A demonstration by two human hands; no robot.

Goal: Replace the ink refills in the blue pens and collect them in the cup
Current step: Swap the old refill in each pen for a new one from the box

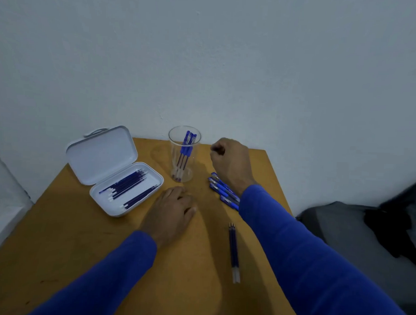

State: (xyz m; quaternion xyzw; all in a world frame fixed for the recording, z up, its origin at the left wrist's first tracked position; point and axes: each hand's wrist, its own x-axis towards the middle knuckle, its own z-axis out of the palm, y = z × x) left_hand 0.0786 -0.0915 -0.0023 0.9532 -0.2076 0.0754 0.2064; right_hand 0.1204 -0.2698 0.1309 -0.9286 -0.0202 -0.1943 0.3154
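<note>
Against the bare wall, the desk (pixel 86 242) holds loose blue pens (pixel 223 192) lying just beneath the right hand (pixel 230 163), its grip curled empty, while the left hand (pixel 174 210) rests flat.

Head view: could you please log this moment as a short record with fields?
cup: clear cup upright at the table's far edge, blue pens inside
loose pens: blue pens on the table, partly under the right sleeve
case: open white case holding refills
spare refills: two refills lying near the right forearm
left hand: left hand resting flat on the table
right hand: right hand curled, nothing visibly held
</note>
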